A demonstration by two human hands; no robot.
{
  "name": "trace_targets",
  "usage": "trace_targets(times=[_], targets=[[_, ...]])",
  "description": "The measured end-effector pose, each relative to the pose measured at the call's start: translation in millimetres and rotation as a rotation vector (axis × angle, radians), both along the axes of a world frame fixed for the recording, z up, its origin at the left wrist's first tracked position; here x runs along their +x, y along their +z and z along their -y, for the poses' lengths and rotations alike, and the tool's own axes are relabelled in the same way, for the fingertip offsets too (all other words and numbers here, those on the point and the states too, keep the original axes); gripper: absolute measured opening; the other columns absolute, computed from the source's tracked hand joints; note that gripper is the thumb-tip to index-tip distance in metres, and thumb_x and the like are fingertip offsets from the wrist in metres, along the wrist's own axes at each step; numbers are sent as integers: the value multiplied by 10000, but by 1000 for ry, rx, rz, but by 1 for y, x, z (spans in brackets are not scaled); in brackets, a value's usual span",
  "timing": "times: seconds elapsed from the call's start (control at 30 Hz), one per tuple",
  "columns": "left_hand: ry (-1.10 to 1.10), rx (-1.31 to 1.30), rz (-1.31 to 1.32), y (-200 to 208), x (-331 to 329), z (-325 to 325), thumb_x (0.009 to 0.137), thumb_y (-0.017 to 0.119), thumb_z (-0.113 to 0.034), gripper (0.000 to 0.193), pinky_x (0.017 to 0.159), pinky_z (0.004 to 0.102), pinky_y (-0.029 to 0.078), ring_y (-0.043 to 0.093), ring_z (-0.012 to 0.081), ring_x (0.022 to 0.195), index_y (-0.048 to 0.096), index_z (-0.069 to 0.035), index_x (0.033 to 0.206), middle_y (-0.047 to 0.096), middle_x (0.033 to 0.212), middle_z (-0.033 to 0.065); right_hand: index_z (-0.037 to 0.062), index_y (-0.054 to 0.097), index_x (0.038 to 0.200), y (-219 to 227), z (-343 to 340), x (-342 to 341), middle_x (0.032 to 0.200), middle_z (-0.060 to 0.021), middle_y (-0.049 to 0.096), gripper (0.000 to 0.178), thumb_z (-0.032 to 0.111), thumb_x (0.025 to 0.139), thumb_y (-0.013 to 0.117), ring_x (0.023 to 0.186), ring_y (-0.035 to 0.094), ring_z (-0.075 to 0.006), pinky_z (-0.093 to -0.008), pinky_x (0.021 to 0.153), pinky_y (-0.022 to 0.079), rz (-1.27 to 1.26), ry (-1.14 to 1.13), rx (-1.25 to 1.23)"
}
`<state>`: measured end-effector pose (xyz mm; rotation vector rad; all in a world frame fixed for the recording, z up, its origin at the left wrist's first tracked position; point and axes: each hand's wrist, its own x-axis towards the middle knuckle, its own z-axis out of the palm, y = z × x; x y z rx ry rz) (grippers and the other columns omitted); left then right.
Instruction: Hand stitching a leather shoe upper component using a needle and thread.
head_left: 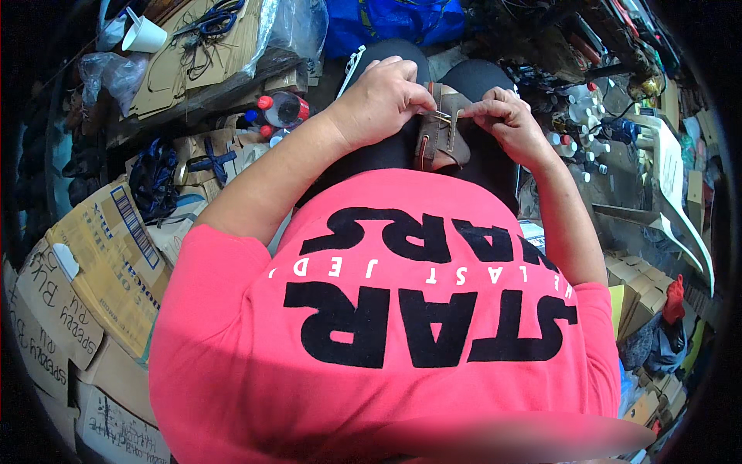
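Note:
A brown shoe (433, 148) with a stitched toe seam rests on my lap, between my dark-clothed knees. Across its opening runs a thin pale lace (444, 117). My left hand (386, 100) reaches in from the left, thumb and fingers pinched on the lace at the shoe's left side. On the other side my right hand (512, 127) is closed in a pinch, its fingertips at the shoe's right edge where the lace comes out. The lace inside the fingers is mostly hidden.
Scissors (214, 18) and a white cup (144, 35) lie on a cluttered bench at upper left. Red-capped bottles (283, 109) stand left of my knees. Several small bottles (581, 108) stand to the right, near a white plastic chair (674, 174). Cardboard boxes (108, 263) fill the left.

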<state>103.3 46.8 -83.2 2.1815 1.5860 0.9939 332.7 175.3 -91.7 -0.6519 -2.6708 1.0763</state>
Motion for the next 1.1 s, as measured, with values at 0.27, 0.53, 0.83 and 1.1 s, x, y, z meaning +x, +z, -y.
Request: trace_targets(times=[0.27,0.53,0.83,1.1], targets=[[-33,51,-82,3,8,1,718,718,-77,154,683,362,393,515,232,750,731,-167,842,496,710,29,235,756,976,-5,0,2,750,27,560,267,69,776,691,798,503,-156,-282,804,393,9,3,-114],[11,-27,-5,-19,-5,5,719,724,-75,244,695,331,393,499,210,738,755,-216,916,499,696,12,153,742,1009,-1,4,3,728,14,532,265,21,791,672,755,487,-136,-270,754,376,-23,36,-36],[-8,-94,85,-25,2,-5,713,731,-102,176,720,327,395,541,177,740,740,-192,864,571,685,-8,129,743,988,-7,5,-1,743,2,571,249,20,767,703,759,481,-139,-267,728,386,-34,8,-66],[95,-95,76,-19,13,4,727,735,-126,189,781,331,395,567,175,826,723,-191,903,629,781,-26,72,723,957,0,6,0,775,-15,622,178,98,781,731,798,539,-124,-270,751,430,-87,-162,-334]])
